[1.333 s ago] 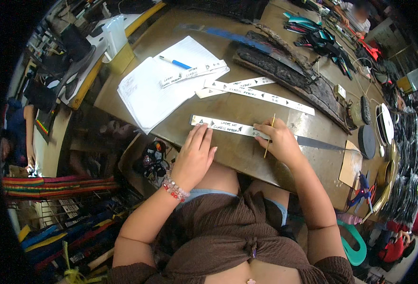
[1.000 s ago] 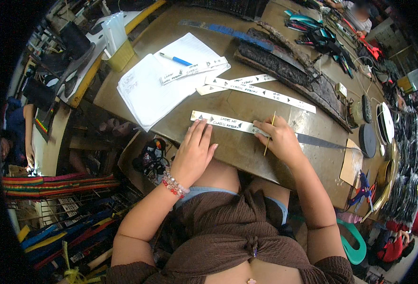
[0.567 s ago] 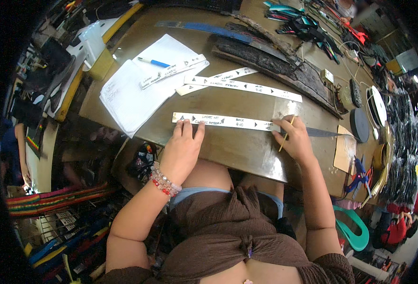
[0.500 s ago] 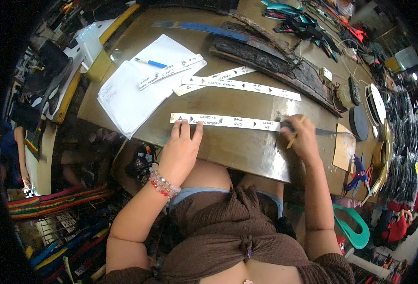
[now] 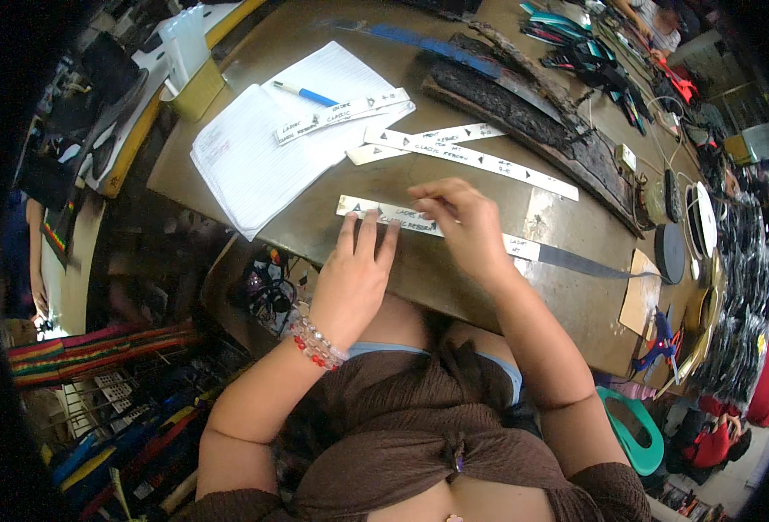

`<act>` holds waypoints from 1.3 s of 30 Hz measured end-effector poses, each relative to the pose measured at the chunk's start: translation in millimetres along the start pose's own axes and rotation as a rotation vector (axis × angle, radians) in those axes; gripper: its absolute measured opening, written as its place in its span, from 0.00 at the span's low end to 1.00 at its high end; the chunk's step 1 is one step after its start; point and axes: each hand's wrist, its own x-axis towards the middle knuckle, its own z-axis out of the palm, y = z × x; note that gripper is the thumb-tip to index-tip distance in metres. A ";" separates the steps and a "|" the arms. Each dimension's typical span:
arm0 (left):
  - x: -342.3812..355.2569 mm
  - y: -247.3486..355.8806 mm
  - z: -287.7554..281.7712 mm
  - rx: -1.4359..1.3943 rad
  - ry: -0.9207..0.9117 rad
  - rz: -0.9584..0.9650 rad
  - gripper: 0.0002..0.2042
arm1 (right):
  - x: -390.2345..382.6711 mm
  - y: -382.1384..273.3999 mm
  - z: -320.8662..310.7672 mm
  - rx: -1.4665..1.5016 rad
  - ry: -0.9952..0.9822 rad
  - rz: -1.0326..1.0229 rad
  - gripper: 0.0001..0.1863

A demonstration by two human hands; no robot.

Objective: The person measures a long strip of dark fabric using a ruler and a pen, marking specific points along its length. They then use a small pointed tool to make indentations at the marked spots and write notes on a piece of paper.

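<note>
The left hand (image 5: pixel 351 283) lay flat, pinning the long white printed paper strip (image 5: pixel 384 214); the right hand (image 5: pixel 464 228) pinched it narrowly. Beyond either grip, uneven pressure could have skewed the strip across the brown surface (image 5: pixel 454 287).

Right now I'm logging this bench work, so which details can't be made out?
Head view:
- Tool in the right hand: hidden by its curled fingers.
- Middle of the white strip: covered by that hand; the left hand covers its lower edge.
- Items along the table's far right rim: bent, too small.
</note>
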 end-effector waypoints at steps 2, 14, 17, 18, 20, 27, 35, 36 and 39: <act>-0.6 -0.1 -0.1 -0.022 0.028 -0.005 0.27 | 9.7 0.2 16.3 0.059 -0.043 0.075 0.08; 0.6 2.0 2.7 0.039 -0.002 0.002 0.23 | 19.0 10.0 36.6 -0.263 -0.147 -0.276 0.06; 0.8 0.9 3.5 0.022 0.006 -0.002 0.22 | 21.4 12.6 36.3 -0.244 -0.160 -0.285 0.06; 1.0 0.7 3.7 0.015 0.020 -0.002 0.21 | 21.9 13.9 36.8 -0.240 -0.131 -0.335 0.06; 1.5 0.6 4.1 0.020 0.016 0.001 0.21 | 22.4 17.3 37.9 -0.217 -0.136 -0.359 0.07; 2.2 3.0 3.2 0.006 -0.012 -0.019 0.21 | 21.3 27.2 39.2 -0.245 -0.146 -0.440 0.08; 2.2 1.8 3.1 0.008 0.008 0.004 0.21 | 22.9 27.1 34.4 -0.279 -0.190 -0.462 0.10; 2.5 1.6 3.4 0.006 0.028 0.013 0.21 | 22.6 26.4 34.5 -0.318 -0.182 -0.456 0.10; 2.8 0.9 3.1 0.009 -0.021 0.017 0.22 | 20.2 20.7 34.0 -0.413 -0.221 -0.526 0.10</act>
